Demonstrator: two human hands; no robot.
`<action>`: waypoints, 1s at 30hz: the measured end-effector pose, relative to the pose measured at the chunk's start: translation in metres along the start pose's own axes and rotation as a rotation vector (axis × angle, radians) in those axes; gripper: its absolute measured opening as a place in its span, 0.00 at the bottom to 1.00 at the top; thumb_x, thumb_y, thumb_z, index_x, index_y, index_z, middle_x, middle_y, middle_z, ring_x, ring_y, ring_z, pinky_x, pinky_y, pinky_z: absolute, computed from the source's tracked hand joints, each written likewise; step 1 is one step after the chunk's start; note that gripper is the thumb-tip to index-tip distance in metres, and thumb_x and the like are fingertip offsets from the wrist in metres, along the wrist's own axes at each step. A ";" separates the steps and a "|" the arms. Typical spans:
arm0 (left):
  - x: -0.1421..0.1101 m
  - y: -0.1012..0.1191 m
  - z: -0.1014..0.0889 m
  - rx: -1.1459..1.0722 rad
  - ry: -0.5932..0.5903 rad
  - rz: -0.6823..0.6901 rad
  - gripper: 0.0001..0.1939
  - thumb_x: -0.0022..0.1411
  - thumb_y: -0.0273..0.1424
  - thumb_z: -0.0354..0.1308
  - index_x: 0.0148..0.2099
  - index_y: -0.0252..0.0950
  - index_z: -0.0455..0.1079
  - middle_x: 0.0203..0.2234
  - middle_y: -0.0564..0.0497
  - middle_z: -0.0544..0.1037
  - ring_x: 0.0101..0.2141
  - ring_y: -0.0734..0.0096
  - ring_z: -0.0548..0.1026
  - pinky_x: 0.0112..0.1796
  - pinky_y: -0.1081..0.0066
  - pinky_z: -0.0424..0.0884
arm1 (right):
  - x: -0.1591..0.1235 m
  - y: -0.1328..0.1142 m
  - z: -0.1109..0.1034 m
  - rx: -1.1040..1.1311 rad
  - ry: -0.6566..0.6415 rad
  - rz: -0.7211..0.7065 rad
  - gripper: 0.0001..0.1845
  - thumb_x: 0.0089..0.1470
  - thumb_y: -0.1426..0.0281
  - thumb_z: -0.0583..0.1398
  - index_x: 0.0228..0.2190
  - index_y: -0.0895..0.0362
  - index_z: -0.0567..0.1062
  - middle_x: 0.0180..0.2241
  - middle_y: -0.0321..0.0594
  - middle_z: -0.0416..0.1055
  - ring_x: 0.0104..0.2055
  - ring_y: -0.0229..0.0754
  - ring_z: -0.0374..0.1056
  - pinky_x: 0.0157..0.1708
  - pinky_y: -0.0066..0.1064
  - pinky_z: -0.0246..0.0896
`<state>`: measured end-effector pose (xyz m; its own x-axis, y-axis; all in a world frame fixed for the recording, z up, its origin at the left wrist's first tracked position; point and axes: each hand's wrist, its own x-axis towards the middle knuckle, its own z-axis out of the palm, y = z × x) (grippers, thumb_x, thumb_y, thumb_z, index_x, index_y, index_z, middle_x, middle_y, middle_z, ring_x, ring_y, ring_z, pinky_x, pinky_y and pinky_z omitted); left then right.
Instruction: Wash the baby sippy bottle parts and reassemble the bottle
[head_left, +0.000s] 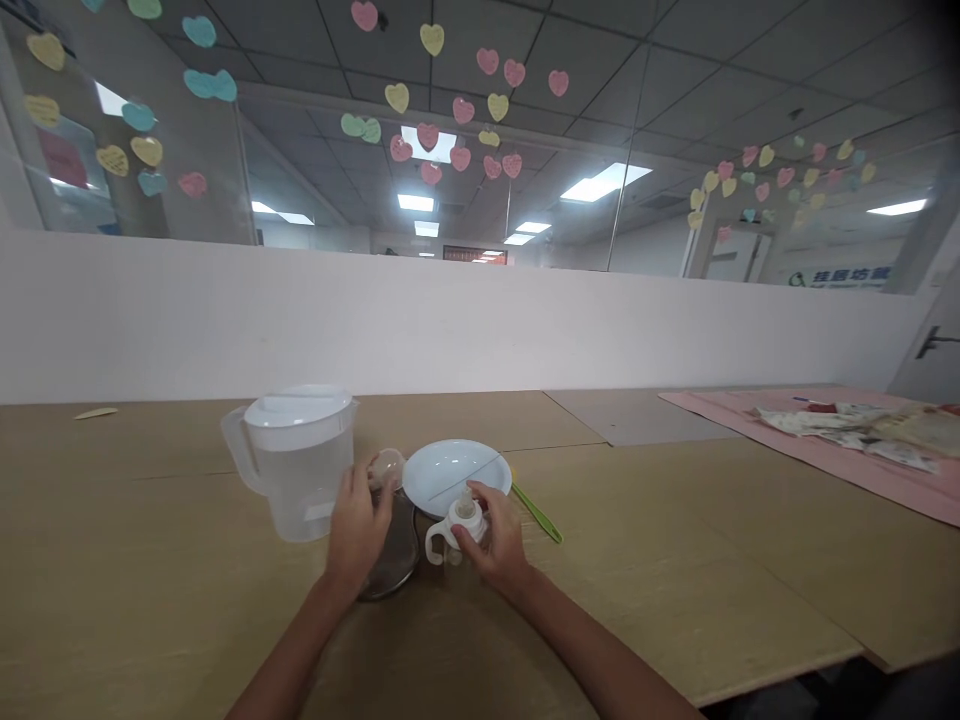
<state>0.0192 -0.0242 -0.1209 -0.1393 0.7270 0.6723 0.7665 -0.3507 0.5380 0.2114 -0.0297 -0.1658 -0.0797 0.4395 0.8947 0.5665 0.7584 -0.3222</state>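
Note:
In my right hand (pixel 495 535) is a white baby bottle top (pixel 466 513) with a pale teat and a curved side handle, held between thumb and fingers. My left hand (pixel 360 515) grips a clear domed cap (pixel 388 468) by its side, with the fingertips closed round it. Just behind both hands lies a shallow white bowl (pixel 442 465). Below the cap, partly hidden by my left hand, rests a dark, rounded object with a shiny rim (pixel 397 560); its kind is unclear. A green-handled utensil (pixel 538 513) lies right of the bowl, its head hidden.
A lidded clear pitcher (pixel 300 480) holding liquid stands left of my left hand. A pink cloth (pixel 802 455) with fabric pieces (pixel 862 432) covers the wooden table's (pixel 652 560) far right. A white wall (pixel 450 320) with glass above bounds the back.

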 end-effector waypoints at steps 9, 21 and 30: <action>-0.034 0.046 0.013 -0.315 -0.104 0.240 0.20 0.58 0.36 0.49 0.53 0.39 0.56 0.50 0.45 0.66 0.44 0.65 0.69 0.44 0.66 0.66 | 0.000 -0.003 0.003 -0.047 0.018 0.084 0.29 0.46 0.59 0.57 0.48 0.60 0.60 0.34 0.44 0.69 0.31 0.41 0.64 0.32 0.34 0.62; -0.039 0.048 0.012 -0.284 -0.167 0.392 0.17 0.61 0.32 0.46 0.52 0.40 0.60 0.48 0.46 0.68 0.49 0.64 0.64 0.49 0.62 0.61 | -0.002 -0.001 0.005 -0.061 0.046 0.020 0.40 0.47 0.60 0.56 0.56 0.62 0.47 0.48 0.53 0.62 0.48 0.49 0.61 0.43 0.41 0.61; -0.051 0.043 0.021 -0.411 -0.264 0.236 0.21 0.61 0.34 0.45 0.56 0.40 0.56 0.50 0.45 0.65 0.49 0.63 0.64 0.47 0.63 0.63 | -0.002 0.003 0.004 -0.087 -0.022 -0.097 0.33 0.49 0.62 0.54 0.55 0.59 0.53 0.47 0.51 0.65 0.48 0.49 0.62 0.44 0.43 0.60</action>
<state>0.0723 -0.0637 -0.1425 0.2100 0.7059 0.6765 0.4421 -0.6857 0.5782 0.2103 -0.0264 -0.1694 -0.1544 0.3774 0.9131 0.6245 0.7534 -0.2058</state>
